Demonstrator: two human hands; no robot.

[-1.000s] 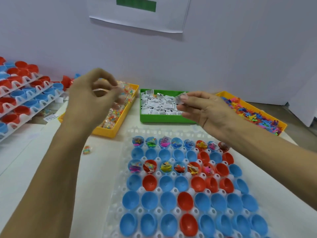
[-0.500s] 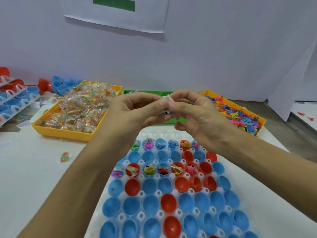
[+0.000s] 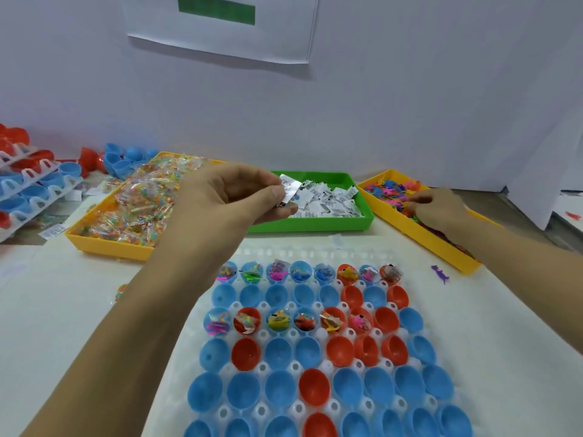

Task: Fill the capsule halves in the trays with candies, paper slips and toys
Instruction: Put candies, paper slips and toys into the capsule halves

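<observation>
A clear tray (image 3: 315, 253) before me holds rows of blue and red capsule halves (image 3: 277, 353). The far row and most of the third row hold candies, slips and toys; the others are bare. My left hand (image 3: 239, 197) hovers above the tray's far edge and pinches a white paper slip (image 3: 288, 189), with something small tucked under it. My right hand (image 3: 438, 209) reaches into the yellow bin of coloured toys (image 3: 394, 189) at the right, fingers curled down among them; whether it holds one is hidden.
A yellow bin of wrapped candies (image 3: 132, 200) sits at the left, a green bin of paper slips (image 3: 328, 200) in the middle. Racks of capsule halves (image 3: 28, 190) stand far left. A purple toy (image 3: 440, 273) and a stray candy (image 3: 120, 291) lie on the table.
My hands met above the tray, where the slip passed to my left hand. Since then my right hand has swung right into the toy bin; my left hand keeps the slip.
</observation>
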